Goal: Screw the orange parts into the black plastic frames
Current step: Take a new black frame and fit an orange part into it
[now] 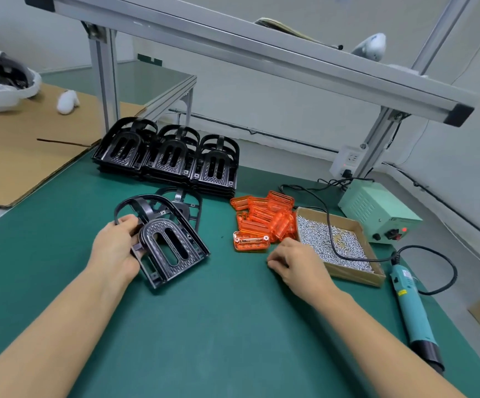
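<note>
Left hand [115, 248] grips black frame [170, 248]; right hand [293, 261] curled, contents unclear, beside orange parts [264, 219]. Screw box [345, 248], cable across it; screwdriver [414, 308] far right.

- left hand [116, 248]: fingers curled, gripping, forearm reaching in from bottom left
- right hand [296, 262]: palm down, fingers bent under, low over bench; whether it holds anything is unclear

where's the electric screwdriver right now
The electric screwdriver lies on the green mat at the far right of the head view, just right of the cardboard screw box.
</note>
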